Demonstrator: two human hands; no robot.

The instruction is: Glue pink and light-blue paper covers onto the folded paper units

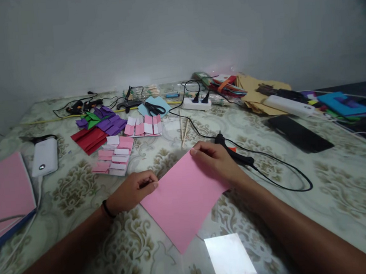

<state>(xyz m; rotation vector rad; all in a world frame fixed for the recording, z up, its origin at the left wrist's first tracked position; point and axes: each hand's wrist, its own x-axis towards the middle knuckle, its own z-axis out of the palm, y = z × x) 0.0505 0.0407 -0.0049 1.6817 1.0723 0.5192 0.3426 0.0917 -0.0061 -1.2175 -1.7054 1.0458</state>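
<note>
In the head view, the left forearm slants in from the lower left, a black band (107,208) around its wrist; the left hand (134,189) has its fingers curled and its thumb pointing right, pinching the upper left edge of a pink sheet (186,204). The right forearm angles in from the lower right, and the right hand (214,157) bends over the sheet's upper corner, thumb on top, the other fingers curled behind and partly hidden. The sheet slopes between both hands, reaching below them towards the person. A black glue gun (233,152) lies just right of the right hand, thin sticks (185,132) beyond it, and folded pink-and-white papers (116,155) beyond the left hand.
</note>
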